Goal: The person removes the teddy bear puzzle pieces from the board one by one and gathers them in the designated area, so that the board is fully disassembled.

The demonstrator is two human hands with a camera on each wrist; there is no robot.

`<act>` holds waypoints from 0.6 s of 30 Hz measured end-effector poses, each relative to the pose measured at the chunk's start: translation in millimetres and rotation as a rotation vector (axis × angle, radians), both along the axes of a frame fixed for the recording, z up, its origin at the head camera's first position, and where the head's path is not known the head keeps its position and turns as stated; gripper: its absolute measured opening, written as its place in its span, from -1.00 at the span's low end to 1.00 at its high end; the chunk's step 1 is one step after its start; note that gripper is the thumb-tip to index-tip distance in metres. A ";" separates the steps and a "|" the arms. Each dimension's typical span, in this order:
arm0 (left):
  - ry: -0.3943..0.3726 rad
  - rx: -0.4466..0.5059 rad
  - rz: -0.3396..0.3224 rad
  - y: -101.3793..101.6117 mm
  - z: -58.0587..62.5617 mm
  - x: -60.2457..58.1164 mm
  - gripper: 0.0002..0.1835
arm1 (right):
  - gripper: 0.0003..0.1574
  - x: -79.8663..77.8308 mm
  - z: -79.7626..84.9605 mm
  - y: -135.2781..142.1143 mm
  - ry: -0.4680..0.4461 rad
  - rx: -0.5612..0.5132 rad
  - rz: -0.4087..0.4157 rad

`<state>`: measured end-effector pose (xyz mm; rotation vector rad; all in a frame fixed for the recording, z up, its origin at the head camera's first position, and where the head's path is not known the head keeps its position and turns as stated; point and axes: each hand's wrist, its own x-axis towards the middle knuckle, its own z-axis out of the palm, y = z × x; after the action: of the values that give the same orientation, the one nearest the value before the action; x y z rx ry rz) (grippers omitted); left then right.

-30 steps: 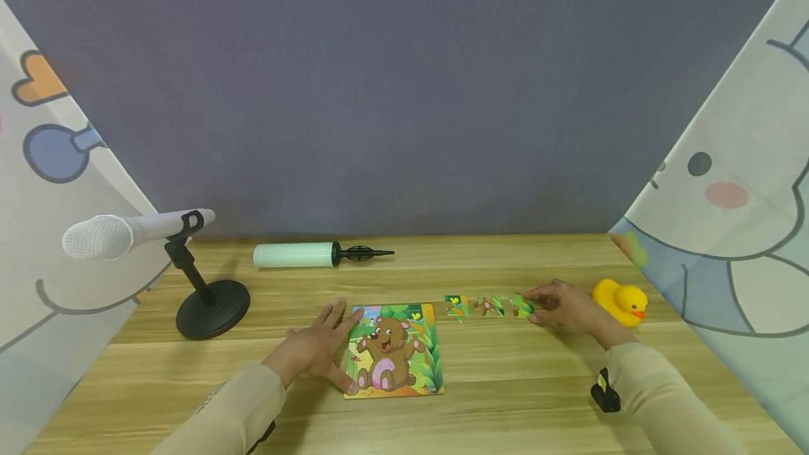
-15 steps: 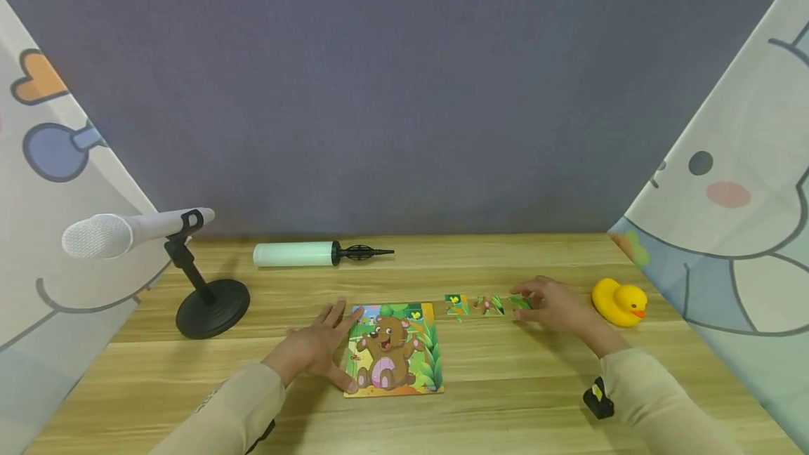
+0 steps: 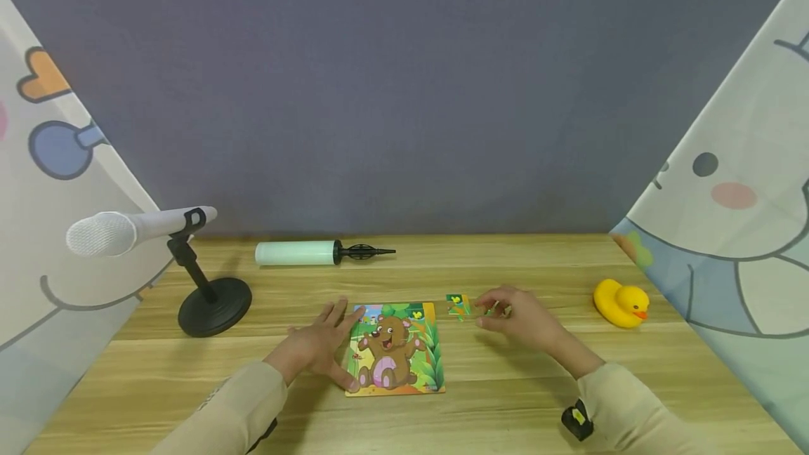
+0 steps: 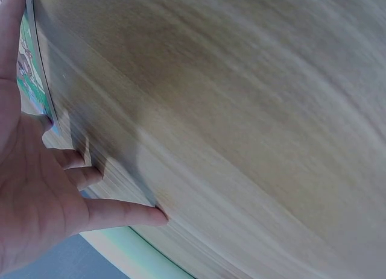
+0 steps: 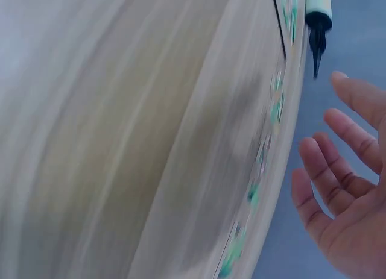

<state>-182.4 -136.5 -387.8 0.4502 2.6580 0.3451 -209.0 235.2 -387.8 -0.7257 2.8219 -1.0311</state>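
Note:
A square jigsaw puzzle (image 3: 395, 360) with a brown bear lies flat on the table. My left hand (image 3: 319, 348) rests at its left side with fingers spread; thumb tip and forefinger are on the puzzle's edge. To the upper right lies a loose puzzle piece (image 3: 458, 305) with a yellow bird picture. My right hand (image 3: 521, 316) hovers just right of that piece, fingers loosely bent, and hides the pieces behind it in the head view. In the right wrist view that hand's fingers are apart and hold nothing, with blurred green puzzle pieces (image 5: 277, 107) on the table beside them.
At the back lies a pale green hand pump (image 3: 297, 253) with a black nozzle. A white microphone (image 3: 135, 230) on a black stand (image 3: 215, 307) is at the left. A yellow rubber duck (image 3: 621, 302) sits at the right. A grey wall borders the table's back.
My right hand has moved left along the row of loose pieces, from the rightmost one to beside the bird piece, now covering the others. The left hand stays in place.

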 end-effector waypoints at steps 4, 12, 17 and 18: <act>0.000 0.001 0.001 0.1 0.3 0.2 0.40 | -0.61 4.9 -1.5 -18.8 -0.006 -0.047 0.019; -0.003 0.014 0.007 0.2 2.2 1.5 0.39 | -0.68 13.0 -4.6 -58.7 -0.028 -0.077 -0.004; -0.003 0.017 0.008 0.4 2.8 1.8 0.38 | -0.70 13.4 -7.7 -81.3 -0.006 -0.053 -0.047; -0.003 0.017 0.008 0.5 2.7 1.7 0.38 | -0.69 13.2 -8.5 -85.0 0.002 -0.035 -0.055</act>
<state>-180.7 -136.0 -385.1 0.4440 2.6563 0.3705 -195.8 150.2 -396.3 -0.6555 2.8475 -1.0906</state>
